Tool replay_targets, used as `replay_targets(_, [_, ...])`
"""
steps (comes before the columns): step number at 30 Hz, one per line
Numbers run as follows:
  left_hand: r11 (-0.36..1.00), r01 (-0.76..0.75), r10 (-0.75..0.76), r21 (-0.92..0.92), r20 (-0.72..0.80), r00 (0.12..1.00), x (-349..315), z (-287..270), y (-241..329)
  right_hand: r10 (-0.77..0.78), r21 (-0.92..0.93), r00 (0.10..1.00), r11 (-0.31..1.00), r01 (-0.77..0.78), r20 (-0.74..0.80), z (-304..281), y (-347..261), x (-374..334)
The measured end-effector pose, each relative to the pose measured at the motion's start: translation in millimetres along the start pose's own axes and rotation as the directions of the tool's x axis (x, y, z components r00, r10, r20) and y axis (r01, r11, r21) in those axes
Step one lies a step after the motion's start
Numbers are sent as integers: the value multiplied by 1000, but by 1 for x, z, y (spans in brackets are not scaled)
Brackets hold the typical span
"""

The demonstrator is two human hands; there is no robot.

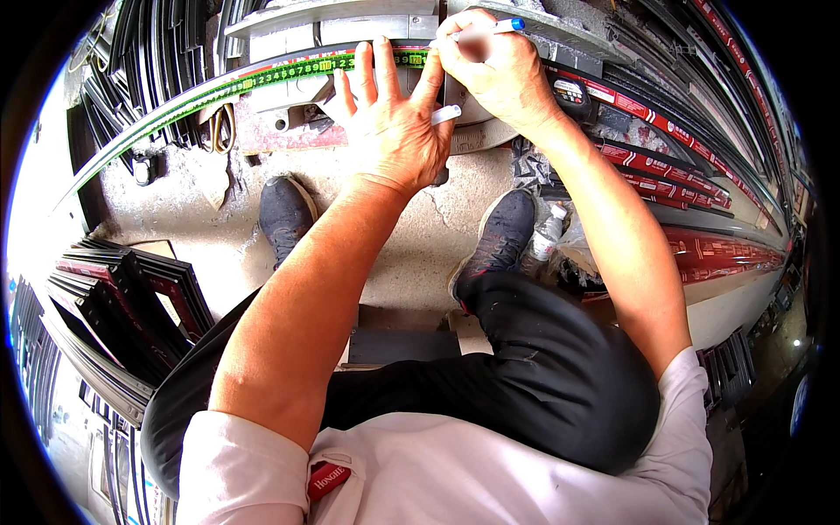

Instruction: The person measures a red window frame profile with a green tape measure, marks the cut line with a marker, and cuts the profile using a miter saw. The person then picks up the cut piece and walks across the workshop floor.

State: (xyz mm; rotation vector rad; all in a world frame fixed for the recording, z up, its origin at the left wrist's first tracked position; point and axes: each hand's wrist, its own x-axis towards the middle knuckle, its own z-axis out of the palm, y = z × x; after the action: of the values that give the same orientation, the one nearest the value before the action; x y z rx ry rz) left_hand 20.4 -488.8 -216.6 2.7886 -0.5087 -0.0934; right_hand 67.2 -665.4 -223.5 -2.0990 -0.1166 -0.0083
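A long green tape measure blade (262, 77) runs along a dark strip with red and white film (612, 96). My left hand (391, 131) lies across both, its fingers spread and pressing down. A white pen cap (446, 115) sticks out between its thumb and index finger. My right hand (503, 79) pinches a white marker pen with a blue end (507, 25), its fingers close to the strip's edge beside my left index finger. To the right of that wrist rests a dark tape measure case (570, 93). The pen's tip is hidden.
Bundles of dark profiles (162, 66) stand at the far left, with more stacked profiles (118, 306) near left. Red-wrapped lengths (665, 188) lie at right. A clear bottle (548, 234) stands beside my right shoe (503, 232). Metal machine parts (332, 17) sit behind the strip.
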Motion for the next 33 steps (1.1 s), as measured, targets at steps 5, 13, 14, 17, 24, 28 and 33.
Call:
replay_targets(5, [1000,-4,4,-2,-4,1000,1,-1,1,2,10,1000,1000,-2,-9,0,0,0])
replay_targets(13, [1000,0,0,9,5,1000,0,0,0,29,28,999,999,-29,-17,-1,-2,0])
replay_targets(14, [1000,0,0,10,8,1000,0,0,0,26,28,1000,999,-26,-15,0,-2,0])
replay_targets(17, [1000,0,0,11,11,1000,-1,0,0,22,34,1000,999,-21,-13,1,-2,0])
replay_targets(24, [1000,-11,11,-5,3,1000,0,-1,0,-56,81,992,995,65,-117,-2,-1,-5])
replay_targets(28, [1000,-4,4,7,20,1000,-1,-2,-1,127,255,986,962,-96,-109,-14,-23,-24])
replay_targets(33, [1000,-8,8,6,17,1000,0,-3,0,274,487,954,854,-184,-119,-30,-48,-56])
